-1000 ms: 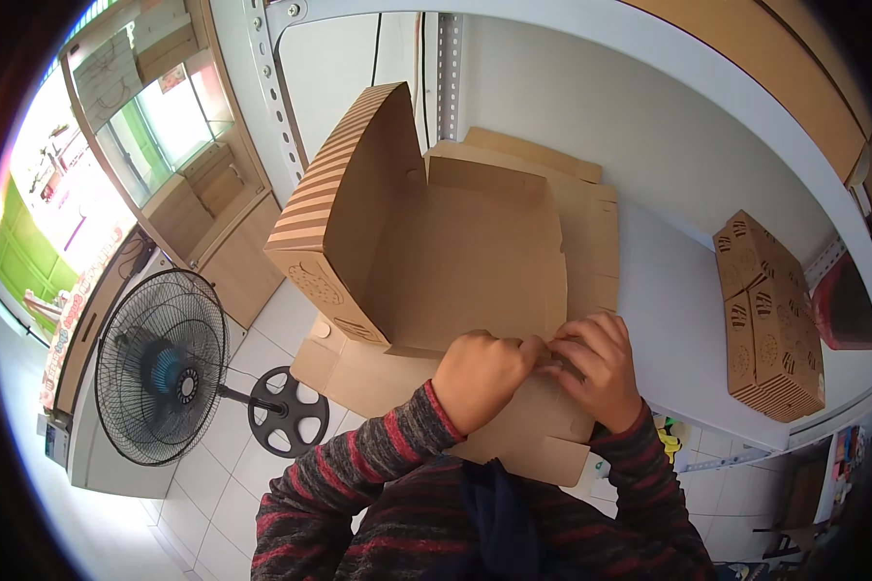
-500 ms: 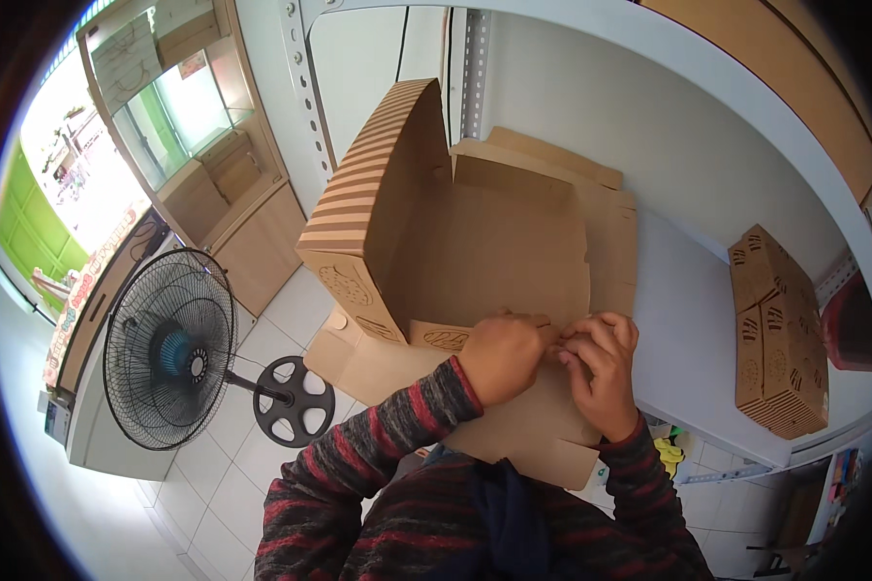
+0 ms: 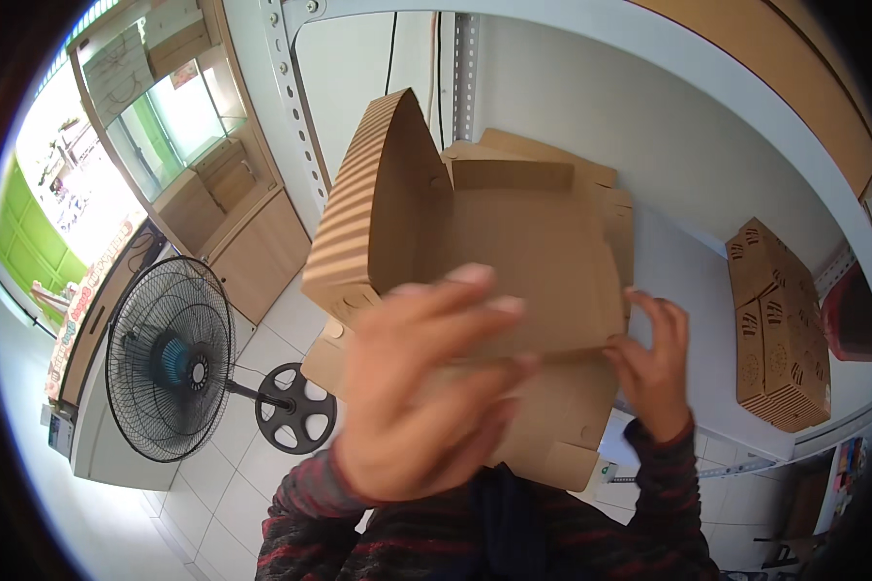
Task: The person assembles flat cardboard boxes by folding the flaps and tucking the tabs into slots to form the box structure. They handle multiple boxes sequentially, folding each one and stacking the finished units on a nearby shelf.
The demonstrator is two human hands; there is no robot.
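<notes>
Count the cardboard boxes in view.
2. The open cardboard box at the hands in the middle, and a folded patterned box on the white shelf at right. Others may be hidden.

A white shelf [image 3: 688, 290] is running along the right, and a stack of folded brown cardboard boxes [image 3: 780, 324] is lying on it at the far right — patterned on their faces. Down on the left, a black standing fan [image 3: 179, 358] is resting on the tiled floor [image 3: 228, 474] (pale tiles).

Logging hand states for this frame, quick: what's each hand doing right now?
Left hand: raised, blurred, fingers spread open, in front of the cardboard box; contact cannot be told.
Right hand: open, fingers on the box's right edge.
</notes>
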